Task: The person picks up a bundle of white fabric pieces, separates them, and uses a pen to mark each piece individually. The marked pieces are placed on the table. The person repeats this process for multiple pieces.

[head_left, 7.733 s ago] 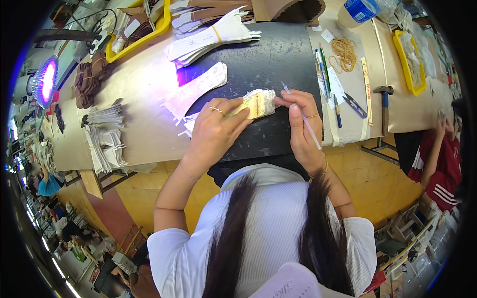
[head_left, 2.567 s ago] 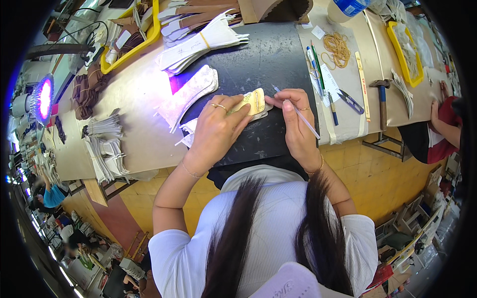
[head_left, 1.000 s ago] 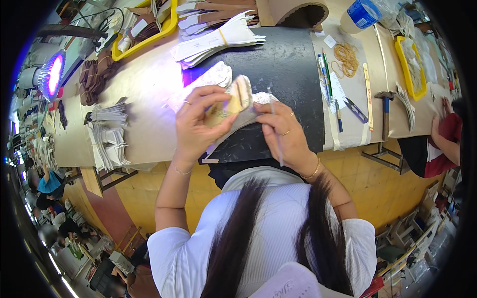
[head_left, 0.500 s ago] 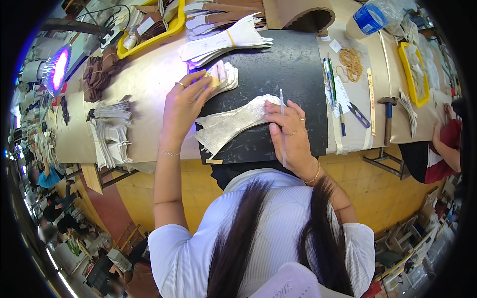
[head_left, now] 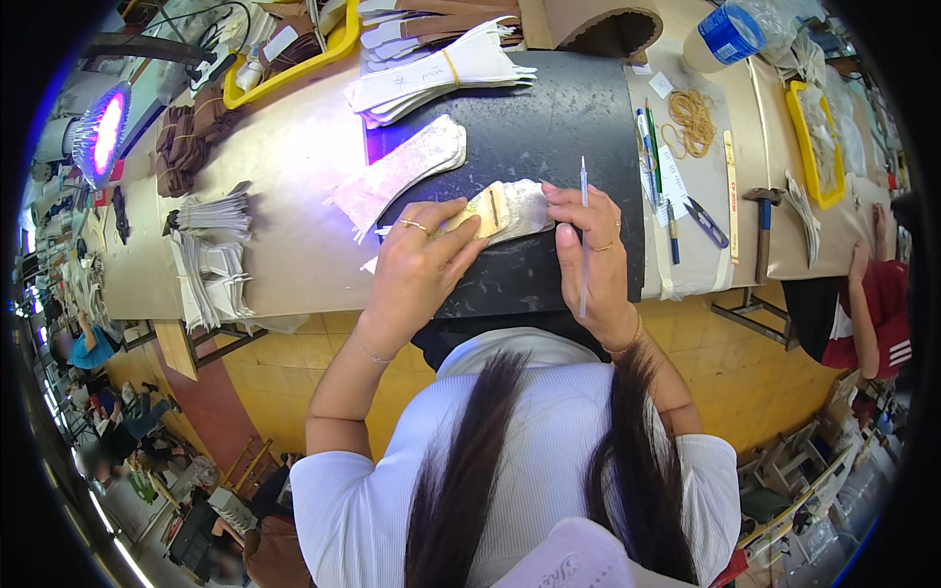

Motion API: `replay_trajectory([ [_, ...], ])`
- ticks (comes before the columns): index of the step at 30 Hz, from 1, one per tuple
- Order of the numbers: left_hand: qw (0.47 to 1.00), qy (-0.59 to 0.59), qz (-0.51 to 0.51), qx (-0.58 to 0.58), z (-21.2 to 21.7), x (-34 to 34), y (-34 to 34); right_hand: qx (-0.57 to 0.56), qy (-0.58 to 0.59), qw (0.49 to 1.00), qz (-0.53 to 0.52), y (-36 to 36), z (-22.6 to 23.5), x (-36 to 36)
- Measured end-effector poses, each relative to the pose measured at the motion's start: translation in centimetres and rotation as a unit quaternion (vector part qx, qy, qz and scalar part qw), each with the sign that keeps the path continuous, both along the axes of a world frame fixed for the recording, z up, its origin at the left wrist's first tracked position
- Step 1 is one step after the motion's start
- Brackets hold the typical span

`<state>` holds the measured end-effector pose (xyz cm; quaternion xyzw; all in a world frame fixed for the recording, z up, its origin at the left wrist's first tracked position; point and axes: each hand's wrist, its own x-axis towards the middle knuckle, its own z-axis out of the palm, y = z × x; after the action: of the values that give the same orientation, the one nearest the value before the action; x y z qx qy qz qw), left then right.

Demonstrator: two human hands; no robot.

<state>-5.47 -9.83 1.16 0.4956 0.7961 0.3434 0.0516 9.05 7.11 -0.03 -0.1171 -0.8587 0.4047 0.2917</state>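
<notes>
The left fingers [head_left: 436, 217] have moved from the pink-lit stack [head_left: 417, 162] to the pale strip [head_left: 527, 207], now holding the yellow plate [head_left: 482, 204] over it

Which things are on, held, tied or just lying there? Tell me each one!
Round purple-glowing lamp: lit.
Stacked white flared strips: banded around the middle.
Flat yellow template: under left hand.
Thin translucent pen: held in right hand.
Tan rubber bands: loose pile.
Blue-handled metal hammer: lying down, unheld.
Yellow plastic tray, upper left: holding brown pieces.
</notes>
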Motion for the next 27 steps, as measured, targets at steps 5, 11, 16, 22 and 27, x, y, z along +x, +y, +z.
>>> replay_trajectory([
  [5, 1.000, 0.025, -0.014, -0.006, -0.5, 0.4, 0.8, 0.002, -0.011, 1.000, -0.004, 0.3, -0.1, 0.4],
  [11, 0.999, 0.032, -0.013, 0.003, -0.9, 0.5, 0.8, -0.016, 0.008, 1.000, -0.018, 0.2, -0.1, 0.5],
  [16, 0.998, 0.056, -0.018, -0.003, -1.1, 0.6, 0.8, -0.085, 0.029, 0.996, -0.018, -0.2, 0.0, 0.2],
  [22, 0.997, 0.075, -0.017, -0.002, -1.3, 0.8, 0.8, 0.019, -0.032, 0.999, 0.024, -0.7, 0.8, -1.5],
  [27, 0.995, 0.095, -0.024, 0.003, -1.2, 0.8, 0.9, 0.091, -0.047, 0.995, 0.013, -1.1, 0.9, -2.8],
])
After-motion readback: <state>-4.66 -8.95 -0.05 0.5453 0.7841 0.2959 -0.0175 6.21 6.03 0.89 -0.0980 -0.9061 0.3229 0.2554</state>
